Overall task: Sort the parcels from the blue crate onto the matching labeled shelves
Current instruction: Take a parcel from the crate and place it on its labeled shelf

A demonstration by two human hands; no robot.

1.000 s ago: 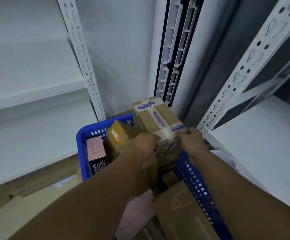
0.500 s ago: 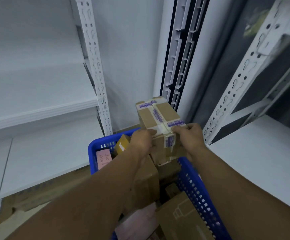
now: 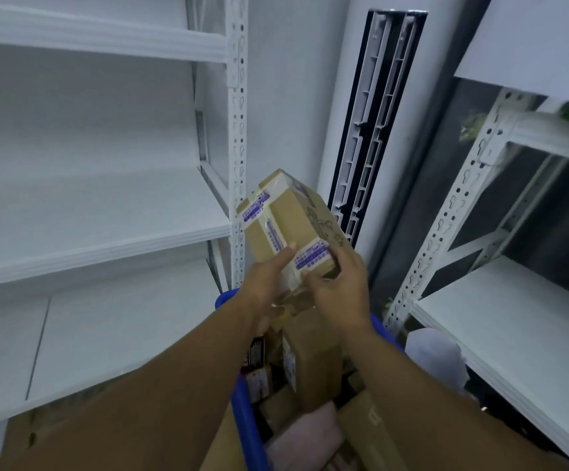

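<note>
- While left hand (image 3: 265,286) and right hand (image 3: 341,287) pinch the box (image 3: 284,217) only at its near end, it may tip.
- Slipping, it falls into the crate (image 3: 244,407).

The parcel (image 3: 286,229) at the centre is made of matt brown cardboard and is crossed by glossy clear tape (image 3: 312,258) printed in purple. The crate (image 3: 246,413) at six o'clock is moulded from smooth blue plastic. Matt cardboard boxes (image 3: 313,365) are seen inside it, with a pale pink package (image 3: 306,436) in a dull, soft-looking wrap. The shelf boards (image 3: 106,232) at nine o'clock and the board (image 3: 514,317) at three o'clock are finished in smooth matt white. The perforated uprights (image 3: 239,130) appear to be white-painted metal. Grey plastic-looking rails (image 3: 374,130) are set in a dark panel at one o'clock. A crumpled white bag (image 3: 435,351) at four o'clock looks like thin plastic.
</note>
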